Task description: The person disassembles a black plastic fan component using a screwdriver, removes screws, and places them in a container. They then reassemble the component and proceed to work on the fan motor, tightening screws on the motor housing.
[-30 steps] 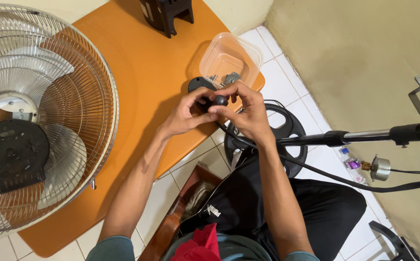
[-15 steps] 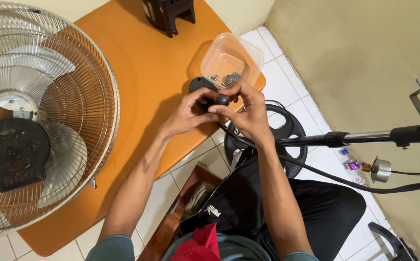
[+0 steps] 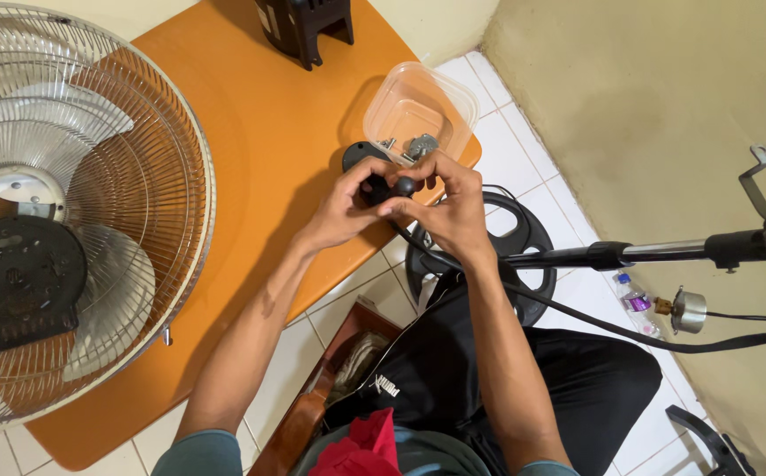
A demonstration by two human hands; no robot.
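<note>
The left hand (image 3: 340, 210) and the right hand (image 3: 449, 204) met over the edge of the orange table (image 3: 259, 141), both closed on 1 small black part (image 3: 389, 187). The left-hand fingers curled around its left end; the right-hand thumb and forefinger pinched a rounded black knob at its right end. A black cable (image 3: 577, 313) ran from the part toward 4 o'clock, across the person's dark trousers.

Just beyond the hands, at 12 o'clock, a clear plastic container (image 3: 418, 110) sat on the table with small metal pieces inside. At 9 o'clock from the hands, well apart, a fan head with a metal grille (image 3: 74, 229) lay flat, its black motor plate facing up. A black plastic housing (image 3: 303, 26) stood at the far table edge, at 11 o'clock.

On the white tiled floor at 4 o'clock from the hands lay the round black fan base (image 3: 524, 238), with the stand pole (image 3: 665, 254) extending toward 3 o'clock.
</note>
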